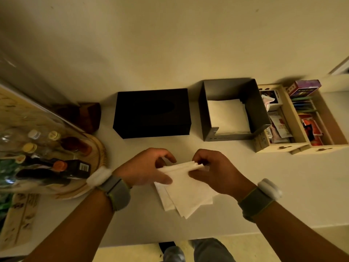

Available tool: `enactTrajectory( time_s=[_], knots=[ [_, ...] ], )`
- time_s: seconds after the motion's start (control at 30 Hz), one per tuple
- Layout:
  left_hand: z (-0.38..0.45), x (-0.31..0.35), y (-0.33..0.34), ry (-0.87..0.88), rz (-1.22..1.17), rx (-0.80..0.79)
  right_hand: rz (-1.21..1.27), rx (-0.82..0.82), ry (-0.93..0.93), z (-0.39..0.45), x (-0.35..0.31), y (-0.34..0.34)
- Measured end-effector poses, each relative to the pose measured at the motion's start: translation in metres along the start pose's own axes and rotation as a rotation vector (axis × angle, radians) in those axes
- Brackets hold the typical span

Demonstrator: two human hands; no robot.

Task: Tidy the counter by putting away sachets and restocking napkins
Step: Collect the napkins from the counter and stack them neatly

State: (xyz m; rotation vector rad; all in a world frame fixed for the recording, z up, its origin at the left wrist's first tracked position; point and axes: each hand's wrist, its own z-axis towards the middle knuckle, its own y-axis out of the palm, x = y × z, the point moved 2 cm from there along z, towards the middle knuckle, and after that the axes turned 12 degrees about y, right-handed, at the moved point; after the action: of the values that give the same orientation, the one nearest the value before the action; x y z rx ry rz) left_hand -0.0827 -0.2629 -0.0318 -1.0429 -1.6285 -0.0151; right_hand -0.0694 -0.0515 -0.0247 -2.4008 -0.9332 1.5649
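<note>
Several napkins point(186, 188): thin, limp, light; I judge they fan apart unless pinched along the folded edge.
Left grip point(149, 167): closed on that edge.
Right grip point(211, 167): pinching likewise.
Holder point(207, 118): partly stocked.

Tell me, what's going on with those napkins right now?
Both hands, left and right, pinching a small napkin stack above the counter. Grey napkin holder already part filled. Path to it clear.

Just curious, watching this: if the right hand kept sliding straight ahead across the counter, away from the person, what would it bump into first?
Probably the grey napkin holder, whose low front lip faces the right hand. Bare counter lies between; the wide-angle view leaves the exact line uncertain.
</note>
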Motion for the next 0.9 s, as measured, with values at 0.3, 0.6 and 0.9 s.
enactTrajectory(
  time_s=[0.3,0.6,0.9],
  knots=[
    [-0.035,0.040,0.001,0.393,-0.555,0.451,0.557,0.006,-0.197,-0.047,-0.019,-0.023],
    [-0.022,0.022,0.039,0.175,-0.382,0.423,0.453,0.108,-0.204,-0.033,-0.005,0.014],
    [-0.021,0.020,0.041,0.280,-0.351,0.338,0.201,0.066,-0.168,-0.026,0.009,0.010]
  ],
)
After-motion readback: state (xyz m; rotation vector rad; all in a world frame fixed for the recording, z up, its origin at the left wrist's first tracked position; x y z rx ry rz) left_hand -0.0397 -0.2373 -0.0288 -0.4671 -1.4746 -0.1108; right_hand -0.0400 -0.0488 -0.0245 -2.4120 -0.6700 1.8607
